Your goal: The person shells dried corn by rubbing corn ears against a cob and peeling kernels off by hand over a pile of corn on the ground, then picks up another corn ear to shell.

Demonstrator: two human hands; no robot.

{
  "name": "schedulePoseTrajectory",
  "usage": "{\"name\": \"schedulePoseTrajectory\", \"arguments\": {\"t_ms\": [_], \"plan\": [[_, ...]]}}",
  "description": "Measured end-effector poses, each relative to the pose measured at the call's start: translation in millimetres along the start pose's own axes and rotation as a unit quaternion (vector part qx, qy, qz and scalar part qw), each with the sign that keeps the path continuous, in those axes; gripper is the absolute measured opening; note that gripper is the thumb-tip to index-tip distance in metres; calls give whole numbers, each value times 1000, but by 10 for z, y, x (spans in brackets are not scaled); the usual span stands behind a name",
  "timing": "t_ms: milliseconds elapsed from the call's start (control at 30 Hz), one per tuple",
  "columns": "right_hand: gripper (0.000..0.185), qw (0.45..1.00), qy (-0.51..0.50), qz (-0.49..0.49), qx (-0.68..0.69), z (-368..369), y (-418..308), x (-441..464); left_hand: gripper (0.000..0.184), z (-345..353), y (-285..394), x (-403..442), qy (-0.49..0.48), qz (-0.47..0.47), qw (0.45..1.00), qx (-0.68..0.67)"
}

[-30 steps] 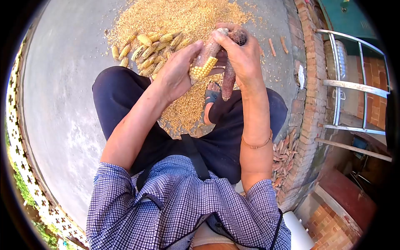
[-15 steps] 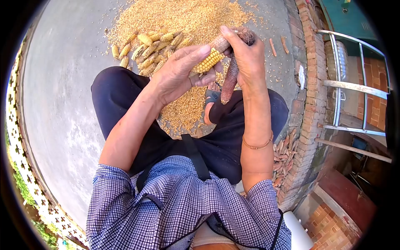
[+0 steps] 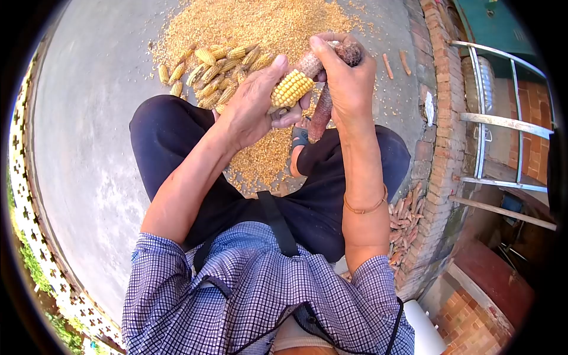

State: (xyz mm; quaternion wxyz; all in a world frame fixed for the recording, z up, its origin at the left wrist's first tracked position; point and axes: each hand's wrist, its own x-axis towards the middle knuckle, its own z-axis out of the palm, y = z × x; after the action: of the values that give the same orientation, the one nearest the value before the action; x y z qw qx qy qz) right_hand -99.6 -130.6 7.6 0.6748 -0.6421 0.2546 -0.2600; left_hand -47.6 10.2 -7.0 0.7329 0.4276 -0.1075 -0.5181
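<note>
My left hand (image 3: pixel 251 106) is closed around an ear of corn (image 3: pixel 292 89) with yellow kernels on the side facing me. Against its upper end lies a pale bare cob section (image 3: pixel 310 64), running under my right thumb to a dark reddish end; I cannot tell whether it belongs to the same ear. My right hand (image 3: pixel 349 80) is closed, and a reddish bare cob (image 3: pixel 321 113) slants down from beneath its fingers. Both hands are close together above a heap of loose kernels (image 3: pixel 260 160) between my legs. My right fingertips are partly hidden.
A wide spread of kernels (image 3: pixel 254 21) covers the ground ahead. Several unshelled ears (image 3: pixel 210 77) lie at its near left. Bare cobs (image 3: pixel 405 222) are piled by my right knee, beside a low brick edge (image 3: pixel 441 136). A metal rail frame (image 3: pixel 503 121) stands at the right.
The ear has turned in my left hand, showing a broader face of kernels. The reddish cob's lower end has shifted slightly left and up. Both hands remain in nearly the same place.
</note>
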Motion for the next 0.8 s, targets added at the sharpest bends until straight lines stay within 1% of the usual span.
{"name": "schedulePoseTrajectory", "arguments": {"t_ms": [33, 133, 233, 333, 433, 533, 633, 800], "plan": [[11, 1000, 0, 0, -12, 0, -3, -8, 44, 5, -11, 0, 1, 6, 1000, 11], [11, 999, -1, -40, -36, 21, 48, -18, 46, 46, -13, -12, 20, 58, 988, 143], [11, 998, -16, -48, -45, 40, 27, -33, 47, 50, -5, -27, 35, 67, 985, 158], [10, 998, -35, -37, -21, 45, -24, -40, 46, 163, 93, -103, 40, 36, 998, 36], [10, 997, -29, -72, -30, 65, -31, -50, 45, 130, 85, -100, 38, 9, 999, 11], [10, 994, -25, -97, -45, 77, -9, -63, 48, -23, 52, -90, -20, -18, 998, -50], [8, 991, -26, -121, -56, 97, -21, -88, 40, 30, 18, -55, 32, -49, 995, -82], [7, 988, -46, -141, -38, 101, -102, -130, 44, -22, 59, -44, -11, -60, 995, -74]]}}
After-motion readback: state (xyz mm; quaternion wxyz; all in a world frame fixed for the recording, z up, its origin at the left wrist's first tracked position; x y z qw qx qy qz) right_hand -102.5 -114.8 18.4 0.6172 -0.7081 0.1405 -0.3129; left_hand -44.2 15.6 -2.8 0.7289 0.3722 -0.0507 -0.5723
